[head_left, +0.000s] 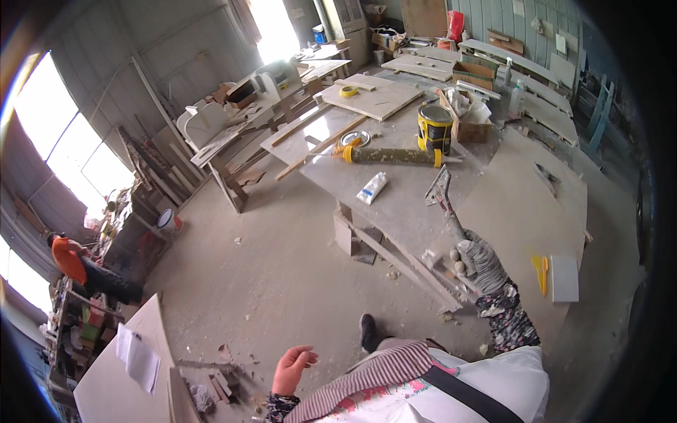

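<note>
Evidently, right hand (pixel 481 264): gloved and smeared grey, fingers clamped round the handle of a scraper (pixel 438 189), which is held out toward the table (pixel 335 180).
Left hand (pixel 291 370): bare, down near the body, fingers loosely bent and apart from any object – nothing shows in its grasp.
Scraper blade: pointing away from the person, near the yellow end of the caulking gun (pixel 391 156); whether it touches the tabletop cannot be told from this angle.
Already done: the scraper is in hand, and its pale, crusted coat suggests past use; the can (pixel 434 125) looks opened, with a round lid (pixel 354 138) lying apart from it on the table.
Not settled: no surface is clearly being worked by the blade – so, as a judgement, this looks like a pause or a passage between strokes rather than a finished job.
Lying unheld: the caulking gun beside the can, a white tube (pixel 371 188) on the nearer part of the table, and a yellow spatula (pixel 540 274) just beside a white block (pixel 564 278) at the right.
Left to do: cannot be measured; the pale board (pixel 518 194) shows no finish mark fine enough to judge, and the can's contents are too small to read.
</note>
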Action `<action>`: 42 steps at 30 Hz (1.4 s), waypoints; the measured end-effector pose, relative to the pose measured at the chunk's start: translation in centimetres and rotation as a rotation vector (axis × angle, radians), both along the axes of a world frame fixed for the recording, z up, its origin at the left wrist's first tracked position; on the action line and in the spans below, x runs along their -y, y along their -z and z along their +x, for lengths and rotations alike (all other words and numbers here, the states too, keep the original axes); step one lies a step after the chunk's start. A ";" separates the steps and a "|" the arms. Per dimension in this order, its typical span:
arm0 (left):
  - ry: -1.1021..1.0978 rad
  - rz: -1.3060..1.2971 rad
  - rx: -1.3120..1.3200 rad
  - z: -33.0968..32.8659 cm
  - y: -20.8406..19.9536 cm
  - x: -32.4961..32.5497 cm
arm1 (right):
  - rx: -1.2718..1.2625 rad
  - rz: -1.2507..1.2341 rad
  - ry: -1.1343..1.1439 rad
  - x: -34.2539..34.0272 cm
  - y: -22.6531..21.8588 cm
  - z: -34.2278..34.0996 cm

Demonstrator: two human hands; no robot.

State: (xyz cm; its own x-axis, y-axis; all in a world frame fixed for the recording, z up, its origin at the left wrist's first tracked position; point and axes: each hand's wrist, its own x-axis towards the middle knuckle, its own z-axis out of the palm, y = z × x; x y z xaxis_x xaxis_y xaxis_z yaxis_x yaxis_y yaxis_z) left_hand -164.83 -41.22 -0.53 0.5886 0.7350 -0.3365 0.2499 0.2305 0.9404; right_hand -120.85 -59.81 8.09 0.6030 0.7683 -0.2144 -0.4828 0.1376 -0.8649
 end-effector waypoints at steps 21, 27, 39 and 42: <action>0.576 0.362 0.018 40.4 -5.4 -52.0 | -0.136 -0.145 0.308 -39.2 9.2 25.4; 0.999 0.823 0.055 66.8 -1.4 -60.0 | -0.043 -0.326 0.484 -45.9 9.0 29.7; 0.776 1.211 -0.450 93.9 6.3 -55.8 | 0.296 -0.369 0.401 -47.6 14.3 34.7; 0.712 1.323 -0.534 94.2 6.7 -54.9 | 0.438 -0.357 0.399 -47.6 15.8 35.0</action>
